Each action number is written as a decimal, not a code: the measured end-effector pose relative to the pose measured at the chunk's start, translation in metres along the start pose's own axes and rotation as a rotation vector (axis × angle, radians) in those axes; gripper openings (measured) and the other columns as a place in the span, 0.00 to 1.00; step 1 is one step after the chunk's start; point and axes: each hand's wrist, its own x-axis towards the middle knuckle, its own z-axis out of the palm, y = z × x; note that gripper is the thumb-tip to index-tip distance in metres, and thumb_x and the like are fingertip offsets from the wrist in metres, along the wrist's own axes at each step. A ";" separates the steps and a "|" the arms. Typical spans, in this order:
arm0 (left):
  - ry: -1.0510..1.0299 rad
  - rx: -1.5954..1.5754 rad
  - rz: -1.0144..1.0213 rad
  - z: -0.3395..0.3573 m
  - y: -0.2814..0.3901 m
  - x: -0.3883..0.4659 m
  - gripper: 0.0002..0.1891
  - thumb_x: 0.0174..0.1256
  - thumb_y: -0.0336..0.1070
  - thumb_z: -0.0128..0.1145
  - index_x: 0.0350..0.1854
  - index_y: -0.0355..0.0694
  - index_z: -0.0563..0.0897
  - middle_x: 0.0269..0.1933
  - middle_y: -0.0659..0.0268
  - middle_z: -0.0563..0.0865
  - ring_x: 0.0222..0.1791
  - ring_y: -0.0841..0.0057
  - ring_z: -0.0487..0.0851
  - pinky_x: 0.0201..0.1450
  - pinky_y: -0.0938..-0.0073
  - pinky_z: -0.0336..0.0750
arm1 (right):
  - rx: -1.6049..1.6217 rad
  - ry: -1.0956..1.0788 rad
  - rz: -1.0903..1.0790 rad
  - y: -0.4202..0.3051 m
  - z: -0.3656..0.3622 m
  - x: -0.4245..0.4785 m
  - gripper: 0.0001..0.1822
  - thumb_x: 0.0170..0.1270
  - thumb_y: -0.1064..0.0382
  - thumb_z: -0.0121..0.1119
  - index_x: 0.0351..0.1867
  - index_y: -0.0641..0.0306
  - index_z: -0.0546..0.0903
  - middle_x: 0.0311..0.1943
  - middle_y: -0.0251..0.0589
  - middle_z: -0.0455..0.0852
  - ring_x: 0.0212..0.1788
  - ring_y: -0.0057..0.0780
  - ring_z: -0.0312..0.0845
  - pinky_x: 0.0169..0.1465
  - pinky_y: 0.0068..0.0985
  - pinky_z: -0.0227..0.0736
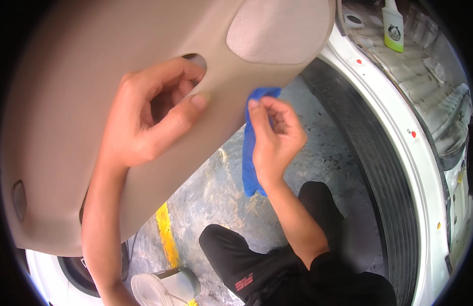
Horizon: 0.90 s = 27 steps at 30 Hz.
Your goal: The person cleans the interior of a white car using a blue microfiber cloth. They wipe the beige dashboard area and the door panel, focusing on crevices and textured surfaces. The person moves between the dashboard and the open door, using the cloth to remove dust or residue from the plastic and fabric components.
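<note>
A large beige vehicle trim panel (163, 30), which looks like a headliner, tilts across the left and top of the view. My left hand (156, 111) grips the rim of the oval cutout (197, 61) in it, fingers reaching into the hole and thumb on the panel's face. Right of it, my right hand (280, 130) pinches a blue cloth (253, 164) between thumb and fingers, beside the panel's lower edge. The cloth hangs down along my hand. A paler fabric-covered section (278, 30) lies above my right hand.
A white car body sill (397, 114) with a black ribbed strip (374, 153) curves down the right. A spray bottle (393, 30) with yellow-green liquid stands on the bare car floor. Below are a plastic bucket (183, 283), my knees and the stained floor (217, 199) with a yellow line.
</note>
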 end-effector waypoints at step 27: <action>-0.024 0.037 -0.083 -0.001 0.012 0.003 0.18 0.59 0.38 0.65 0.45 0.28 0.85 0.28 0.66 0.81 0.28 0.80 0.77 0.33 0.76 0.69 | -0.504 -0.244 -0.759 -0.005 -0.025 0.081 0.06 0.69 0.78 0.70 0.45 0.69 0.90 0.37 0.41 0.85 0.33 0.31 0.82 0.34 0.28 0.76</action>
